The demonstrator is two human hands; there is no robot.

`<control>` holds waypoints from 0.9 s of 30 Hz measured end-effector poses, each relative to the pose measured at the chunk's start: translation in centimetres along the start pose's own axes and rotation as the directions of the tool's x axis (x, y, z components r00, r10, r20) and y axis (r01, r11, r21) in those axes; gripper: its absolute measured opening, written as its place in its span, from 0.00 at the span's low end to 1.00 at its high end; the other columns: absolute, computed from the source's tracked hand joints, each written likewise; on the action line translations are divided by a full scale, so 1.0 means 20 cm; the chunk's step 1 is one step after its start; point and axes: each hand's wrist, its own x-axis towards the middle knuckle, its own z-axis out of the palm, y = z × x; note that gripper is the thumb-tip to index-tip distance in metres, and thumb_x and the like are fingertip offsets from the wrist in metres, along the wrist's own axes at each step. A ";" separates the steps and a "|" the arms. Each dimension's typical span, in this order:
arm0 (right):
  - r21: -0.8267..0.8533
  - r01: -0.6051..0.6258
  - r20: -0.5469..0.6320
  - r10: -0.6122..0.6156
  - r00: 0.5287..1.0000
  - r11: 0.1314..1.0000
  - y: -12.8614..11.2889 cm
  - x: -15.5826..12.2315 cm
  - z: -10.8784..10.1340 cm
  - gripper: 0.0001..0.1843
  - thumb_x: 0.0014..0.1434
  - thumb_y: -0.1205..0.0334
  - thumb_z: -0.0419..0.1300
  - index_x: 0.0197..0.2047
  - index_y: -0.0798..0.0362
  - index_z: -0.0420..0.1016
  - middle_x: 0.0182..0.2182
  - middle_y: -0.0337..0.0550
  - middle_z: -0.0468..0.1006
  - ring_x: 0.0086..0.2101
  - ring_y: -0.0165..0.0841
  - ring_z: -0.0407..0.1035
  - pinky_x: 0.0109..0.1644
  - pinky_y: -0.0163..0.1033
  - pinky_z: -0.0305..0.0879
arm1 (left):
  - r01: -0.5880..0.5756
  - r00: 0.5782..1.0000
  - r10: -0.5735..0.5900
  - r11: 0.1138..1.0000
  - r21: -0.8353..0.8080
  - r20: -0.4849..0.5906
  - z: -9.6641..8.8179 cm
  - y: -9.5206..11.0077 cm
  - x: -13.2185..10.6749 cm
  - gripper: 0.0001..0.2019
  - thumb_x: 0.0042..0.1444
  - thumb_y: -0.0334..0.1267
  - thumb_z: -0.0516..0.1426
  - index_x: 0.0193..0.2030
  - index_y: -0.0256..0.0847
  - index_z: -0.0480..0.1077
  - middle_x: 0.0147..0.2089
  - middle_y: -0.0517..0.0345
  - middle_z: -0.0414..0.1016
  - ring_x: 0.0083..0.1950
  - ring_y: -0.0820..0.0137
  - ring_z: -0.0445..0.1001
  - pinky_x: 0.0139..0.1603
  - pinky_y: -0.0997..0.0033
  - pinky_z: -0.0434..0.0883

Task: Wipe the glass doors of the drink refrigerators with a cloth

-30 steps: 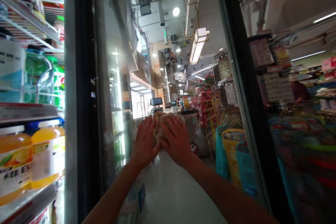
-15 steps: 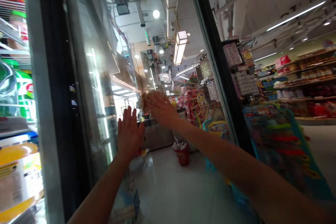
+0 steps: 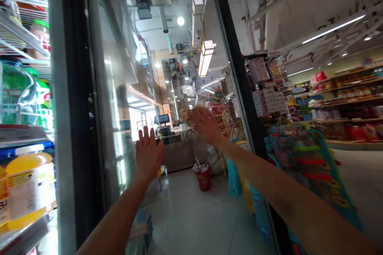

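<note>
My left hand (image 3: 148,153) lies flat on the glass of an open fridge door (image 3: 179,191), fingers stretched upward. My right hand (image 3: 206,124) presses a crumpled tan cloth (image 3: 186,114) against the same glass, higher and to the right. The cloth shows at the fingertips, partly blurred. The door's dark frame (image 3: 239,83) runs down just right of that hand.
Fridge shelves on the left hold an orange juice bottle (image 3: 25,185) and green bottles (image 3: 20,91). Through the glass I see a shop aisle, a counter with a till (image 3: 163,121) and a red bucket (image 3: 203,175). Stocked shelves (image 3: 344,107) stand at the right.
The hands were together on the cloth a second ago. My right hand has carried the cloth up and rightward across the glass; my left hand has stayed flat, lower left.
</note>
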 end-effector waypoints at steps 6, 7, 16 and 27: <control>-0.007 -0.191 -0.012 0.191 0.982 0.982 -0.08 -0.05 0.04 0.26 0.62 0.60 0.49 0.63 0.54 0.59 0.67 0.49 0.49 0.66 0.42 0.39 0.67 0.57 0.42 | 0.033 0.999 -0.032 0.999 -0.026 0.025 0.01 0.07 -0.01 0.31 0.58 0.46 0.47 0.65 0.29 0.51 0.69 0.36 0.46 0.71 0.51 0.40 0.65 0.44 0.53; 0.027 -0.001 0.040 0.000 0.999 1.000 -0.12 -0.08 0.06 0.26 0.61 0.59 0.51 0.62 0.49 0.59 0.66 0.43 0.51 0.66 0.39 0.40 0.68 0.54 0.42 | 0.042 0.998 -0.042 0.999 -0.018 0.044 0.01 0.08 -0.03 0.32 0.58 0.46 0.47 0.65 0.27 0.51 0.69 0.34 0.46 0.71 0.50 0.40 0.64 0.43 0.53; 0.055 -0.251 -0.109 0.256 0.961 0.966 -0.12 -0.13 0.06 0.27 0.62 0.63 0.49 0.63 0.58 0.58 0.66 0.56 0.49 0.65 0.48 0.40 0.63 0.62 0.47 | -0.029 0.996 0.027 0.999 0.025 0.082 0.02 0.12 -0.14 0.30 0.61 0.45 0.46 0.66 0.29 0.51 0.69 0.36 0.46 0.71 0.50 0.40 0.63 0.43 0.55; 0.123 0.033 -0.048 -0.028 0.998 0.992 -0.23 -0.20 0.12 0.24 0.61 0.63 0.52 0.61 0.54 0.62 0.65 0.50 0.55 0.65 0.43 0.45 0.64 0.56 0.49 | -0.002 1.000 0.003 0.985 -0.173 0.006 0.01 0.25 -0.11 0.26 0.60 0.39 0.46 0.64 0.32 0.55 0.68 0.38 0.50 0.70 0.54 0.44 0.66 0.45 0.53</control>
